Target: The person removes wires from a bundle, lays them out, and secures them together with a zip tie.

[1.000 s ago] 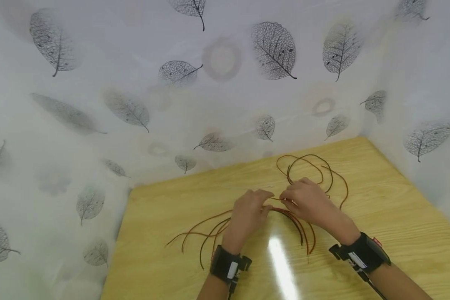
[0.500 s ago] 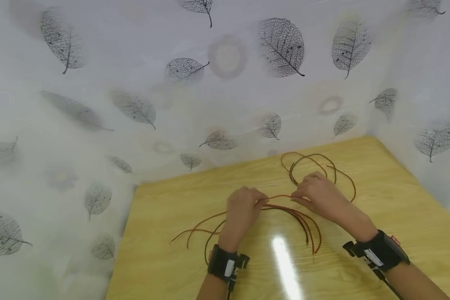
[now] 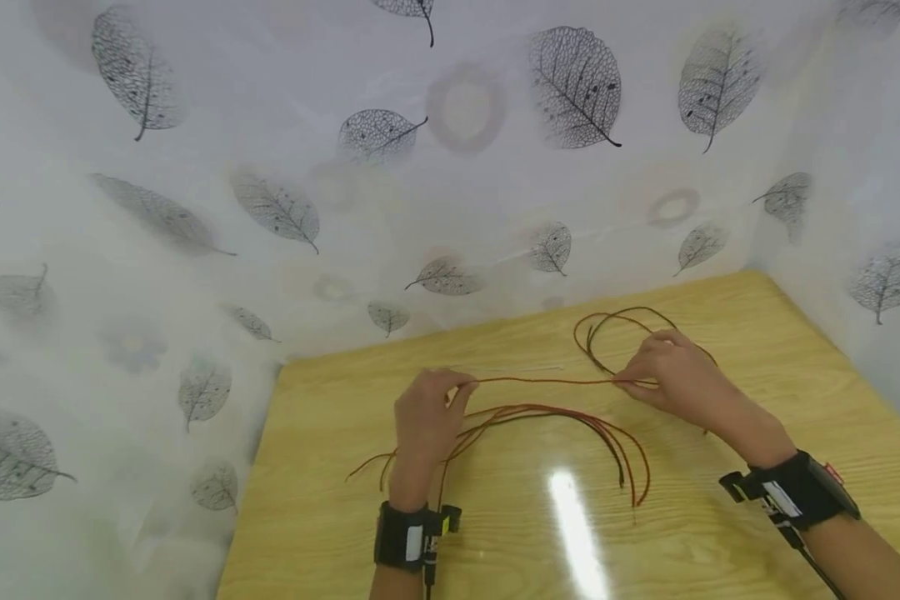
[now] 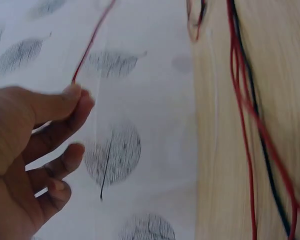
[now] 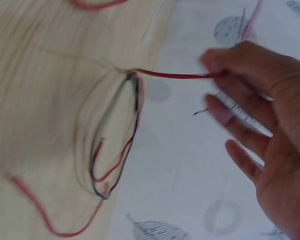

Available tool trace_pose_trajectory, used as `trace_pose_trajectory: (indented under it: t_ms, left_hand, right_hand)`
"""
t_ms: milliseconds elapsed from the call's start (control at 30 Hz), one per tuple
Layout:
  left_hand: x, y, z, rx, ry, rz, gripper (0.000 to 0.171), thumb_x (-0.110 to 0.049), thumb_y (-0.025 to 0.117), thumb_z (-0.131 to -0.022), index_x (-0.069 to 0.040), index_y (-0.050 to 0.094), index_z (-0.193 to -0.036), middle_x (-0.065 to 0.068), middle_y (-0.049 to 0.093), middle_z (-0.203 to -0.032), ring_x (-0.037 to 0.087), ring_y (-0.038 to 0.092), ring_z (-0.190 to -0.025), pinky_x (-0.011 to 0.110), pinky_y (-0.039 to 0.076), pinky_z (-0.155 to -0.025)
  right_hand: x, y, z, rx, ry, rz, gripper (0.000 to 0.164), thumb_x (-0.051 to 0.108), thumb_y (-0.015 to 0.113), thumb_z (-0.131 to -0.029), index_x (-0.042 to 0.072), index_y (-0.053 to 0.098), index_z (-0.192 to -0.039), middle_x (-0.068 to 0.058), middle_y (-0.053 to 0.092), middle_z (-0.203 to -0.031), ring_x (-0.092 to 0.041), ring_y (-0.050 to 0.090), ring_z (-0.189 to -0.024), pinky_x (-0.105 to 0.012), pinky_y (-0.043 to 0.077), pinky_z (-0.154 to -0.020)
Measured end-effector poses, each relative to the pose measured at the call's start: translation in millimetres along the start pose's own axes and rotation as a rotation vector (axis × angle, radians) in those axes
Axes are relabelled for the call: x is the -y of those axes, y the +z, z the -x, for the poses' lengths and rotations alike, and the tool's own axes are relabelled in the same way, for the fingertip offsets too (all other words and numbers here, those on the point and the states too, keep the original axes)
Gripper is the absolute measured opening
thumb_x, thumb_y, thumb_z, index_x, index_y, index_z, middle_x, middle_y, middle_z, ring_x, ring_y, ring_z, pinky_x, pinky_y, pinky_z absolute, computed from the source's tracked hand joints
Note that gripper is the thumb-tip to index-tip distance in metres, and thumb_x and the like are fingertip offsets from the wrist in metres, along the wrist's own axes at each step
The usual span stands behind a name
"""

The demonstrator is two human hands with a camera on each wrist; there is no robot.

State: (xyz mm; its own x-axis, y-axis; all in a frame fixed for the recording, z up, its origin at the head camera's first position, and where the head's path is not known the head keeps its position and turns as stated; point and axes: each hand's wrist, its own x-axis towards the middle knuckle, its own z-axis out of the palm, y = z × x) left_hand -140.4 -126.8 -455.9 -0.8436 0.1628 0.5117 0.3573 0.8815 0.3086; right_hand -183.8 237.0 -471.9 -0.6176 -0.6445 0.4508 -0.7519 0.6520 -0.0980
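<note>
A thin red wire [image 3: 540, 381] stretches nearly level between the two hands above the table. My left hand [image 3: 426, 417] pinches it at one end between thumb and index finger, the other fingers curled loosely. My right hand [image 3: 675, 375] pinches the wire farther right; a short tail [image 5: 175, 76] sticks out past the fingertips, its tip thin and frayed. Below the stretched piece, a bundle of red and black wires [image 3: 543, 408] lies arched on the table, its left part partly behind the left hand. Behind the right hand lies a loose coil of black and red wire [image 3: 637, 309].
The wood-grain table [image 3: 345, 400] meets a wall covering [image 3: 270, 125] printed with leaves. A thin whitish strand [image 3: 525, 368] lies near the back edge. Each wrist wears a black strap [image 3: 401, 537] with a small camera and cable. A bright reflection streaks the tabletop.
The hands have moved apart, left hand leftward and right hand rightward, so a much longer stretch of red wire shows between them. The head view has shifted slightly.
</note>
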Motion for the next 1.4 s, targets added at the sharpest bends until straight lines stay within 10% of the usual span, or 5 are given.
trace_pose_trajectory:
  t_ms: [233, 1400]
  left_hand:
    - [24.1, -17.3, 10.9, -0.049, -0.072, 0.022, 0.008, -0.026, 0.08, -0.092, -0.023, 0.083, -0.098, -0.005, 0.076, -0.092, 0.01, 0.057, -0.064, 0.024, 0.042, -0.052]
    - [129.3, -93.1, 82.6, -0.242, -0.312, -0.052, 0.013, -0.016, 0.085, -0.087, -0.011, 0.083, -0.098, 0.007, 0.076, -0.082, 0.015, 0.057, -0.06, 0.026, 0.038, -0.049]
  right_hand:
    - [-21.0, -5.6, 4.5, -0.12, 0.004, 0.021, 0.079, 0.065, 0.024, -0.103, 0.015, 0.084, -0.087, 0.003, 0.072, -0.077, -0.024, 0.064, -0.079, -0.054, 0.046, -0.092]
    - [-57.0, -42.3, 37.2, -0.267, 0.096, 0.195, 0.079, 0.062, 0.029, -0.107, 0.006, 0.082, -0.092, -0.011, 0.074, -0.077, -0.036, 0.062, -0.086, -0.057, 0.042, -0.095]
